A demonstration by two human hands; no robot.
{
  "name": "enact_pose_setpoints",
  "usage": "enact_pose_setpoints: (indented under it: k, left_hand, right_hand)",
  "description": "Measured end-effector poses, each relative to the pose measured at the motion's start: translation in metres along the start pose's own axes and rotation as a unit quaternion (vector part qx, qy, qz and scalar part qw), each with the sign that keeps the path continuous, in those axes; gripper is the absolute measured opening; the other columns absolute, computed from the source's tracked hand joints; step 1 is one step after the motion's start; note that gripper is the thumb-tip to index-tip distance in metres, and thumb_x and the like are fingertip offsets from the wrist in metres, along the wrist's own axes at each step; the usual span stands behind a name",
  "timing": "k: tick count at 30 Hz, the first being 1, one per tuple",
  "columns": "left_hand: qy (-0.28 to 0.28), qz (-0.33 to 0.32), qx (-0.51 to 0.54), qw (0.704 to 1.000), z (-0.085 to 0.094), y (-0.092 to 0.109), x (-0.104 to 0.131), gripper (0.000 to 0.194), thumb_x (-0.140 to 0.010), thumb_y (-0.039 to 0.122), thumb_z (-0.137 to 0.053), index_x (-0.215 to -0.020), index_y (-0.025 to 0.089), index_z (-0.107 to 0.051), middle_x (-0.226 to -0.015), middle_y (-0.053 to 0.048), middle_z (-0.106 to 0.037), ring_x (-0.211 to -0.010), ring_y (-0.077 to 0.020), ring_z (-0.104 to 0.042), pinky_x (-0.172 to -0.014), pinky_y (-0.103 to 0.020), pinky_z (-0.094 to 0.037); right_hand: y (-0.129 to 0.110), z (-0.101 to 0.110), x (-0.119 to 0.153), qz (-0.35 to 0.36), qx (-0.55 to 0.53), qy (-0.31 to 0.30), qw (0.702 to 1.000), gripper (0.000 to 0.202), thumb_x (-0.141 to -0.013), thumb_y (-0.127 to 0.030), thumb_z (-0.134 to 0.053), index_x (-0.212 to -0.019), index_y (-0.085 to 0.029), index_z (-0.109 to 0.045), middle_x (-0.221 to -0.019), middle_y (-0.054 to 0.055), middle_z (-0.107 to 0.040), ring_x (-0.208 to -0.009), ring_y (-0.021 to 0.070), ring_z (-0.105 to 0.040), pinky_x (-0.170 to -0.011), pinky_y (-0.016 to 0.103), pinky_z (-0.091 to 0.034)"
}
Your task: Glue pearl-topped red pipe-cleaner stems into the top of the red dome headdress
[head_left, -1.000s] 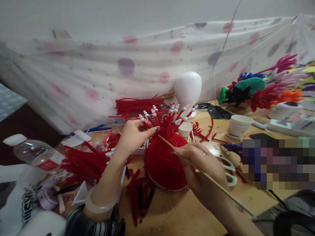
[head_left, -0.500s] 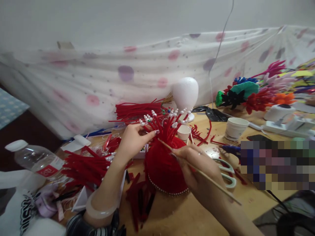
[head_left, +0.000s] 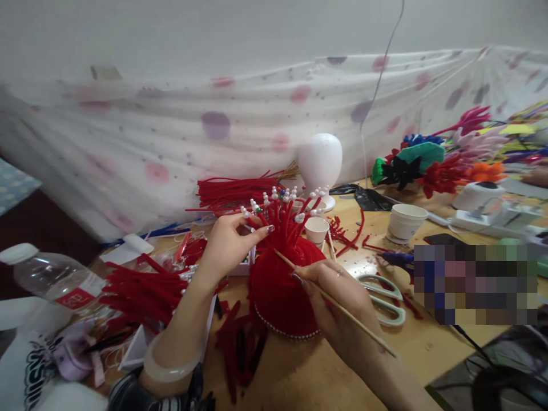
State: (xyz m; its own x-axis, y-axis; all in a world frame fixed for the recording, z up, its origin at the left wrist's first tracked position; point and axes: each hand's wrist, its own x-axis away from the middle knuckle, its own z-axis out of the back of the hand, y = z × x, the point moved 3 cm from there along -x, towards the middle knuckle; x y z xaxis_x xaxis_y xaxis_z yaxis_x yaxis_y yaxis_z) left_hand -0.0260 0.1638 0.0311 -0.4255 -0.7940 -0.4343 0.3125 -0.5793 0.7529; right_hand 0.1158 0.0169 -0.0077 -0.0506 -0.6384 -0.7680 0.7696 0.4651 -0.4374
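A red velvety dome [head_left: 282, 297] edged with small beads stands on the table. Red fuzzy stems [head_left: 280, 222] tipped with white beads rise from its top. At their left side, my left hand [head_left: 235, 240] pinches one of the stems between thumb and fingers. My right hand [head_left: 338, 291] is closed round a thin wooden stick [head_left: 357, 322], whose tip points at the dome just below the base of the stems. Whether the tip touches the velvet is hard to tell.
Scissors [head_left: 383, 299] and paper cups [head_left: 406, 222] are at the right, a white foam head [head_left: 320, 165] behind. Red stems [head_left: 141, 291] and a plastic bottle [head_left: 55, 279] lie left. Fuzzy flowers [head_left: 428, 160] stand back right; a blue glue gun [head_left: 396, 260] lies near the cups.
The whole view has shifted slightly. The stick's tip has moved a little down from the base of the stems, along with my right hand. My left hand keeps its pinch.
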Motion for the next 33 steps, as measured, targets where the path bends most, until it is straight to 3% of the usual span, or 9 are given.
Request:
enact_pose_setpoints:
  k: [4, 9, 13, 18, 24, 33]
  left_hand:
    - [0.015, 0.001, 0.006, 1.0, 0.0005, 0.0018, 0.001, 0.018, -0.074, 0.033, -0.071, -0.071, 0.016, -0.068, -0.064, 0.0, -0.067, -0.057, -0.0126, -0.058, -0.056, -0.024, -0.043]
    - [0.003, 0.02, -0.002, 1.0, -0.0004, 0.001, 0.0007, 0.019, -0.074, 0.035, -0.07, -0.071, 0.016, -0.068, -0.061, 0.0, -0.066, -0.055, -0.0124, -0.056, -0.053, -0.025, -0.041]
    - [0.007, 0.022, -0.006, 1.0, -0.0004, 0.0008, -0.0001, 0.02, -0.074, 0.036, -0.069, -0.071, 0.017, -0.068, -0.064, -0.001, -0.067, -0.057, -0.013, -0.057, -0.055, -0.025, -0.042]
    - [0.0, 0.038, -0.022, 0.999, 0.0001, -0.0002, 0.0003, 0.024, -0.074, 0.04, -0.068, -0.069, 0.017, -0.067, -0.063, -0.001, -0.067, -0.055, -0.0141, -0.057, -0.055, -0.027, -0.043]
    - [0.015, 0.056, -0.053, 0.997, 0.0055, 0.0052, 0.0025, 0.021, -0.073, 0.037, -0.069, -0.07, 0.017, -0.069, -0.064, -0.003, -0.071, -0.058, -0.0176, -0.064, -0.053, -0.026, -0.045]
    - [0.008, 0.022, 0.004, 1.0, 0.002, 0.0084, 0.0049, 0.013, -0.077, 0.03, -0.068, -0.079, 0.017, -0.071, -0.073, -0.001, -0.073, -0.063, -0.015, -0.065, -0.058, -0.024, -0.049]
  right_hand:
    - [-0.0023, 0.0028, 0.0026, 0.024, 0.004, 0.026, 0.999, 0.013, -0.093, -0.008, -0.051, -0.092, -0.017, -0.06, -0.077, 0.001, -0.063, -0.073, 0.0126, -0.058, -0.066, 0.025, -0.045]
    - [0.002, 0.0033, 0.0059, -0.02, -0.028, 0.013, 0.999, 0.014, -0.093, -0.008, -0.051, -0.091, -0.019, -0.06, -0.079, 0.001, -0.062, -0.075, 0.0118, -0.058, -0.066, 0.024, -0.046]
    - [0.0005, 0.0052, 0.0047, 0.009, -0.005, 0.039, 0.999, 0.012, -0.091, -0.008, -0.055, -0.093, -0.018, -0.061, -0.08, 0.001, -0.064, -0.076, 0.0123, -0.059, -0.067, 0.025, -0.046]
    - [0.0016, 0.0032, 0.0065, -0.023, -0.027, 0.025, 0.999, 0.013, -0.092, -0.009, -0.052, -0.091, -0.018, -0.061, -0.079, 0.002, -0.063, -0.074, 0.013, -0.059, -0.065, 0.025, -0.047]
    - [0.0011, 0.0016, 0.0026, 0.01, -0.004, 0.017, 1.0, 0.012, -0.092, -0.009, -0.053, -0.092, -0.019, -0.061, -0.077, 0.001, -0.065, -0.074, 0.0142, -0.06, -0.066, 0.027, -0.047]
    - [0.0039, -0.001, 0.0024, 0.013, -0.006, 0.026, 1.0, 0.013, -0.091, -0.009, -0.054, -0.095, -0.019, -0.061, -0.08, 0.002, -0.065, -0.076, 0.0147, -0.06, -0.067, 0.027, -0.048]
